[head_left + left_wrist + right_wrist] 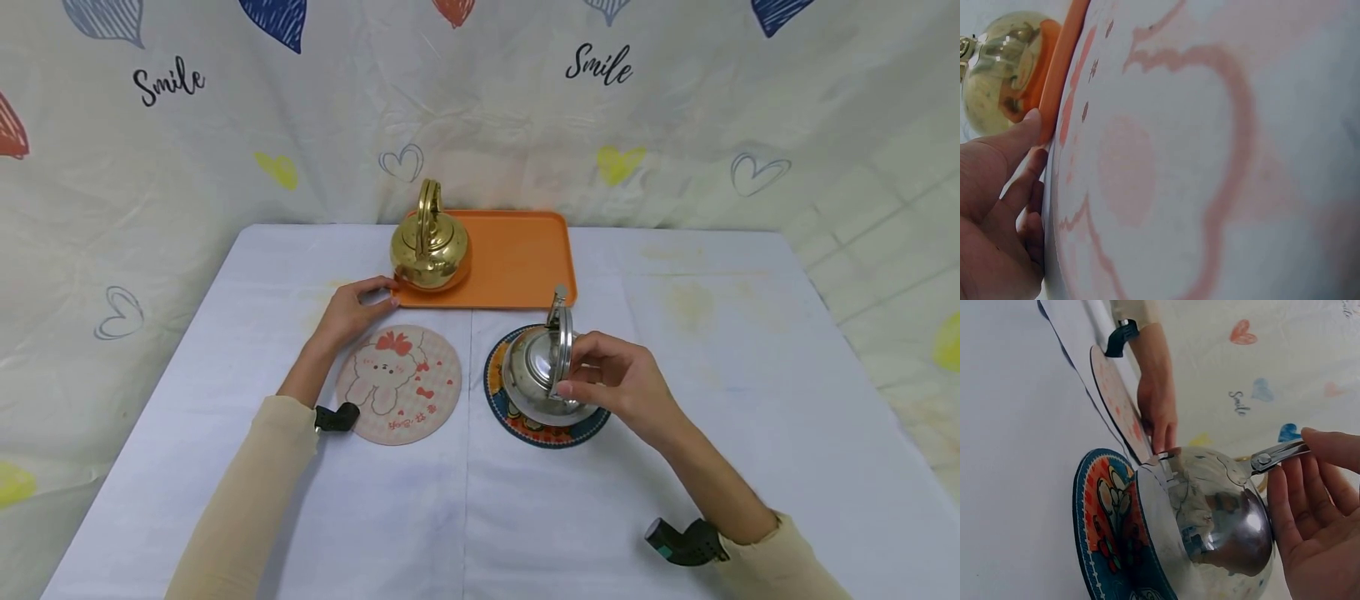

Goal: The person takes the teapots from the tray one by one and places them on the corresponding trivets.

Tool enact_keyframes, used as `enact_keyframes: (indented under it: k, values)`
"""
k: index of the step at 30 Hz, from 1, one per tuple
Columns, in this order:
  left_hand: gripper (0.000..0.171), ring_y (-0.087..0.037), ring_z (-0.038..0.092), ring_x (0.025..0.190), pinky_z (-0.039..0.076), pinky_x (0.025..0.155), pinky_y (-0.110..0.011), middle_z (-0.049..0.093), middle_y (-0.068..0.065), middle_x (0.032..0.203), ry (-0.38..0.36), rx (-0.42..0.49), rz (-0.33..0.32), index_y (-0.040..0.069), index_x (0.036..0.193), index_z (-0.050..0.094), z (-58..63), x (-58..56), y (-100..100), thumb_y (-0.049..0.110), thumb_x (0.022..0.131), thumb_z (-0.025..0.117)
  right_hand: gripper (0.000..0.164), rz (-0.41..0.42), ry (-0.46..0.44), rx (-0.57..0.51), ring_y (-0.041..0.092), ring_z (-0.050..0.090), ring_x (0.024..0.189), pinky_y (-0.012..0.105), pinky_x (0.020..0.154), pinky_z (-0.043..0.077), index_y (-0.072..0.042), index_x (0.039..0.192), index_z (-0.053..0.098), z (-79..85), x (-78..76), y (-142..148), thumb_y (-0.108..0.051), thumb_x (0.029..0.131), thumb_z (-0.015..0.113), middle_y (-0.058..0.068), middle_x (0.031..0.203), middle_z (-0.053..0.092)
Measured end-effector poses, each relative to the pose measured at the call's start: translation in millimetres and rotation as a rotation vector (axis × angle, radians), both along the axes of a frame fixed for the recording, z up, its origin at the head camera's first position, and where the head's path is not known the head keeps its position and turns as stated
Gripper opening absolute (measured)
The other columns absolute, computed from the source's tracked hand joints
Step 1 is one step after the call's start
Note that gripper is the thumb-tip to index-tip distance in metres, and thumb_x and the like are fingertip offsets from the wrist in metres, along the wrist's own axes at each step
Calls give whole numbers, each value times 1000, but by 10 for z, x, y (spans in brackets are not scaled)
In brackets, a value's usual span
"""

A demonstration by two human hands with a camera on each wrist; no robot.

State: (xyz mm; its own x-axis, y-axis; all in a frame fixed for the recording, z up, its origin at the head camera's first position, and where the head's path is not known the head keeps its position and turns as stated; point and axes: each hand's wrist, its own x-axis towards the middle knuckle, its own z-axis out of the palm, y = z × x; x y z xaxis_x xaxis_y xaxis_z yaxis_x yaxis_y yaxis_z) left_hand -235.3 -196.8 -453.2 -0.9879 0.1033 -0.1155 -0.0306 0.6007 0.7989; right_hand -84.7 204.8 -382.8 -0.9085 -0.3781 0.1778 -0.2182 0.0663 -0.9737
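The silver-coloured kettle (pixel 534 371), gripped at its handle (pixel 565 333) by the right fingers (pixel 600 343), is of polished metal, smooth and reflecting like a mirror. Just beyond the left fingers (pixel 375 285), the gold-coloured kettle (pixel 430 254) is also glossy metal. The orange tray (pixel 517 258) touching these fingers looks like smooth plastic. On their near side, the rabbit place mat (pixel 401 383) seems matt, as does the white tablecloth (pixel 390 525)

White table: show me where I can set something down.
Free: orange tray right of the gold kettle; rabbit mat left of the patterned mat; white table right of the tray. Crowded: the tray's left end, by the left grip; the patterned mat, under the silver kettle and right grip.
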Motion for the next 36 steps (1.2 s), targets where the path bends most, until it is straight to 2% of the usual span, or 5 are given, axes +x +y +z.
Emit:
enact_keyframes:
  k: [6,13,21,29,36]
  values:
    - [36,-30,40,155,29,131,-50,60,-9,151,3,3,-1,14,132,70,1,-1,-7,28,100,72,22,-49,4,37,12,68,94,21,86,62,-4,107,66,21,-18,16,8,90,73,-6,103,69]
    - [36,-30,40,155,28,131,-50,60,-10,151,8,10,-9,12,132,70,5,-6,-12,28,100,72,14,-115,43,88,12,65,87,24,69,59,-7,104,68,12,-51,52,3,94,70,-6,100,67]
    - [36,-30,42,154,29,131,-49,60,-10,151,23,3,-10,12,133,70,15,15,-1,26,100,72,8,-165,80,-17,12,67,81,20,74,60,-3,105,66,32,-137,96,0,101,61,-1,94,69]
    - [37,-30,41,154,29,131,-50,59,-9,153,17,-21,-1,13,133,70,8,19,0,28,100,72,9,-265,122,11,17,65,77,21,73,56,1,103,66,81,-279,129,-7,103,62,3,91,70]
    - [37,-30,40,154,28,131,-50,59,-11,152,16,-2,-11,12,133,69,4,28,-6,27,100,71,13,-307,138,19,15,69,83,19,77,58,2,105,67,151,-402,137,-11,103,64,-2,95,71]
